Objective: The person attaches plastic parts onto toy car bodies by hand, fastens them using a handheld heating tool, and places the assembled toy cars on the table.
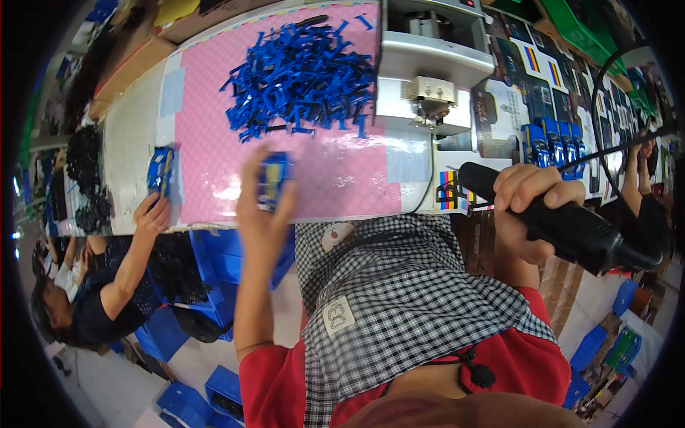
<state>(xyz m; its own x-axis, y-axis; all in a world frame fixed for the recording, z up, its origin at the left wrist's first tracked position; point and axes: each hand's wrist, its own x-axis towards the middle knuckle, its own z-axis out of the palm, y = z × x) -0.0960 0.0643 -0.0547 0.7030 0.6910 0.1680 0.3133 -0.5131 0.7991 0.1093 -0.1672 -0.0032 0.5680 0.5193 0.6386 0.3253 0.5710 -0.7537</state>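
My left hand (262, 217) is closed around a small blue and black block-shaped part (277, 173) with a yellowish patch, just above the pink mat (214, 157). Motion smears the hand and part a little. In my right hand (531, 203) is a black, rod-shaped corded hand tool (571, 232), its narrow end pointing left past the table's front edge. A large heap of blue plastic clips (300, 82), with some black pieces mixed in, lies on the mat beyond my left hand.
A metal bench machine (434, 71) stands right of the mat. Several blue parts (553, 146) line up on dark printed boxes (499, 132). At left, a co-worker's hand (152, 212) touches a similar blue part (160, 170). Blue bins (214, 264) sit below the table; a black cable (603, 93) hangs at right.
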